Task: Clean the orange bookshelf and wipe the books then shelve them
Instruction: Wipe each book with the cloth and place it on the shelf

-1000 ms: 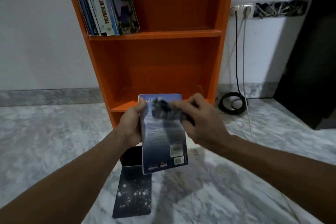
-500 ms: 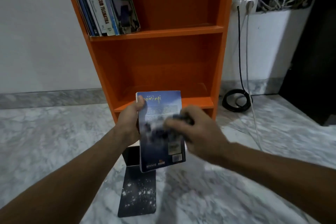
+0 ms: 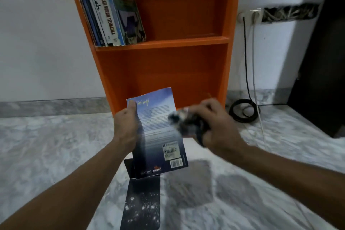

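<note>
Left grip (image 3: 126,127): blue book (image 3: 158,136) is held by its left edge;
Right grip (image 3: 218,127): dark cloth (image 3: 184,119) is bunched inside curled fingers

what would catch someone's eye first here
The bright orange bookshelf stands centre against the white wall, with books leaning at the left of its upper shelf. In front, the left hand holds up a blue book while the right hand grips a dark cloth at its right edge. A dark book lies on the floor below.
</note>
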